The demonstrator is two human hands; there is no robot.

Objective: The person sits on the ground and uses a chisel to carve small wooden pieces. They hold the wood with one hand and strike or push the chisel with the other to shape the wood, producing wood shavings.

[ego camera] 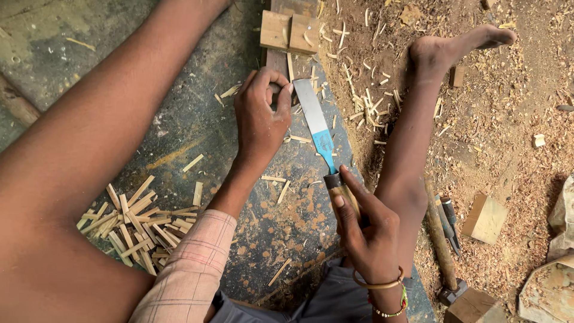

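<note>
Fingers (350, 194) of the right hand (365, 233) are wrapped tight around the wooden handle of a chisel (320, 134). Its flat blade is laid on the dark board (197, 119). A small wood piece (274, 90), mostly hidden, is pinched in the curled left hand (260, 116) beside the blade tip.

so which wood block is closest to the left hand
The pair of pale square blocks at the top edge, just above the left hand. The block on the sawdust at right and the one by the hammer lie far beyond the leg.
</note>
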